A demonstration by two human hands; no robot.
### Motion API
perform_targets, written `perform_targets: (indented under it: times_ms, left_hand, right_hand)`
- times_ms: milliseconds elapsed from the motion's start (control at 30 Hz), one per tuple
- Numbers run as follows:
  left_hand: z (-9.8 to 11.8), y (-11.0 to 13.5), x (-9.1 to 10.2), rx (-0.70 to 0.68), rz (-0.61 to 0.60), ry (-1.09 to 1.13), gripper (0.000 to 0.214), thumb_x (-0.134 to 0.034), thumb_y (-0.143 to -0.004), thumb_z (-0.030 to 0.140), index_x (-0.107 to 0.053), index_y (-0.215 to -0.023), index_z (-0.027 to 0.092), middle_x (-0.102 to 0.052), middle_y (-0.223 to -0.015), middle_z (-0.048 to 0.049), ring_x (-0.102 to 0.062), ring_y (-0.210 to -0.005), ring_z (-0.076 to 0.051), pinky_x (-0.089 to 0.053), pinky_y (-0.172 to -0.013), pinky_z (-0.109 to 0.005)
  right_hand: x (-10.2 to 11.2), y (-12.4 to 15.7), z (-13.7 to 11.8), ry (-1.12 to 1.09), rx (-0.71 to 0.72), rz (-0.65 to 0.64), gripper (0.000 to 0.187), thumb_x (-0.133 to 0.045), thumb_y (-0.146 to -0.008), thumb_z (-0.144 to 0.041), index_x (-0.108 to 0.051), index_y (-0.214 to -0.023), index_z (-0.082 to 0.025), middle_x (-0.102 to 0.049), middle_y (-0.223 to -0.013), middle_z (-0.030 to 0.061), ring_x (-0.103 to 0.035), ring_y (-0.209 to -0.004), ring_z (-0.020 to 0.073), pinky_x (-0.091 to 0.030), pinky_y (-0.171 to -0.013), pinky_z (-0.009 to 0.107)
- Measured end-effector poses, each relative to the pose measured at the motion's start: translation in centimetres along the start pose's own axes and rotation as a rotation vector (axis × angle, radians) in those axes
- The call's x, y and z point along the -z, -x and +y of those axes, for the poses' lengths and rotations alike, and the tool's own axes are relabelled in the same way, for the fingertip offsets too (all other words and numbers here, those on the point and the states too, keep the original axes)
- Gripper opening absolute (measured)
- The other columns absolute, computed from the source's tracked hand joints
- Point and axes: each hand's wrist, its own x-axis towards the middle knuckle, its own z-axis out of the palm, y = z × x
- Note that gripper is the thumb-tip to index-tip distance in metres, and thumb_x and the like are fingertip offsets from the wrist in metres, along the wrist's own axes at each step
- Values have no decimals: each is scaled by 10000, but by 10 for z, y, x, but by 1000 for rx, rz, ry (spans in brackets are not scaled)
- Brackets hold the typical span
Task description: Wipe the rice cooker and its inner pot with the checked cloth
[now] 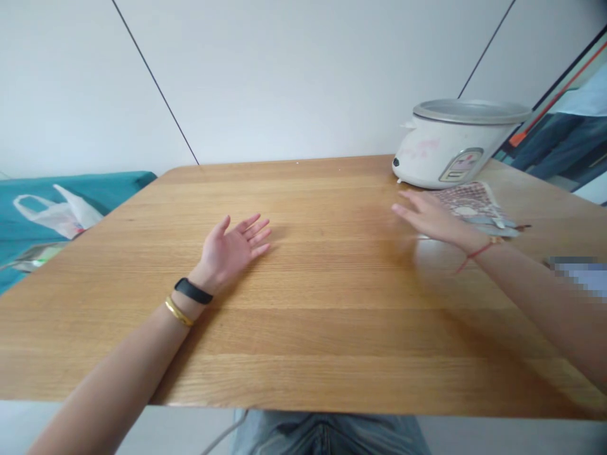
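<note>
Palm up on the wooden table (303, 341), my left hand (232, 251) lies with its fingers apart and nothing in it. A black band (193, 291) and a gold bangle (179, 311) circle that wrist. My right hand (429, 218) is stretched out over the right side of the table, its fingers extended and somewhat blurred, with nothing visible in it. A red string bracelet (474, 253) is around the right wrist. Nearest to this hand is a brown-and-white patterned cloth item (469, 197) with a zipper-like edge, which the hand and forearm partly cover.
A white rice cooker (441, 151) without a lid stands at the back right, behind the patterned item. A pixelated flat object (581, 275) lies at the right. Left of the table, a white plastic bag (61, 215) rests on teal fabric (118, 186). A white wall (303, 76) rises behind.
</note>
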Motion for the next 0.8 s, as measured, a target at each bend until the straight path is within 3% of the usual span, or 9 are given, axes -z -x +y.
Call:
perform_targets:
  times_ms: [100, 133, 200, 300, 467, 600, 800]
  left_hand:
    - [-2, 12, -14, 73, -61, 93, 588, -537, -847, 626, -596, -1249, 201, -638, -1345, -141, -533, -1328, -318, -503, -1018, -513]
    - [-5, 14, -17, 108, -76, 116, 604, -533, -845, 633, -582, -1265, 202, -626, -1365, -143, -510, -1353, -326, -488, -1031, -528]
    - [-11, 18, -21, 181, -114, 160, 625, -523, -848, 636, -558, -1295, 200, -595, -1410, -144, -470, -1389, -340, -458, -1053, -549]
    - [-19, 21, -25, 274, -195, 229, 654, -523, -857, 611, -524, -1361, 194, -545, -1472, -147, -435, -1417, -347, -405, -1095, -555]
    - [-31, 26, -27, 342, -349, 201, 646, -600, -827, 393, -503, -1429, 179, -533, -1487, -156, -479, -1388, -346, -322, -1163, -505]
    - [-40, 33, -27, 232, -443, -52, 647, -631, -805, 131, -530, -1435, 243, -573, -1453, -107, -507, -1366, -304, -259, -1212, -490]
    - [-40, 43, -24, 124, -660, -307, 830, -619, -793, 50, -394, -1548, 311, -471, -1550, -76, -359, -1475, -300, -149, -1256, -518]
  right_hand:
    - [-1, 46, -65, -451, 49, -219, 600, -247, -1009, -510, -364, -1542, -262, -424, -1579, 101, -367, -1475, 271, -318, -1182, 533]
    - [-2, 60, -79, -507, 65, -265, 602, -141, -1020, -458, -312, -1567, -271, -471, -1547, 99, -424, -1443, 252, -380, -1143, 516]
    - [-7, 82, -93, -619, 84, -412, 615, -89, -1014, -357, -177, -1610, -238, -530, -1492, 126, -501, -1384, 253, -425, -1093, 530]
    - [-20, 94, -91, -664, 111, -567, 645, -154, -995, -292, -76, -1624, -173, -577, -1436, 158, -558, -1324, 266, -415, -1087, 547]
    - [-32, 92, -81, -675, 70, -598, 648, -140, -1002, -337, -79, -1627, -176, -593, -1418, 152, -599, -1270, 264, -443, -1066, 523]
    - [-28, 94, -89, -944, -47, -716, 674, -45, -1003, -391, -130, -1619, -131, -627, -1356, 192, -619, -1247, 291, -460, -1041, 554]
    - [-24, 97, -94, -867, -88, -695, 661, -96, -990, -361, -244, -1598, -148, -683, -1274, 168, -645, -1203, 302, -471, -1039, 559]
